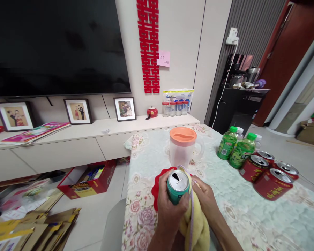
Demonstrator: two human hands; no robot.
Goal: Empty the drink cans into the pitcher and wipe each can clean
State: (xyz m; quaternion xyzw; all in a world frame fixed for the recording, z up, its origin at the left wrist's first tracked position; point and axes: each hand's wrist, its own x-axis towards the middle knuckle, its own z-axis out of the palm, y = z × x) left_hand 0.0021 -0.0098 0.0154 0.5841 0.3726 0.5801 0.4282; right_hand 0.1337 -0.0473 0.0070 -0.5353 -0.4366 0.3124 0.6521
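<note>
A green drink can (178,184) with its top opened stands upright in my left hand (168,212), whose fingers and thumb wrap round it. My right hand (204,195) grips a yellow cloth (196,223) with a purple edge and presses it against the can's right side. The cloth's lower end hangs down between my forearms. Under and behind the can lies a red scalloped mat (156,190), partly covered by my hands. Just beyond it stands a clear plastic pitcher (181,153) with an orange lid (183,135).
Several opened red cans (273,184) stand at the right, with green-capped bottles (242,151) behind them. The table wears a floral cloth (143,219). Picture frames (125,109) and glass jars (175,108) line the white cabinet. A red box (87,181) sits on the floor at left.
</note>
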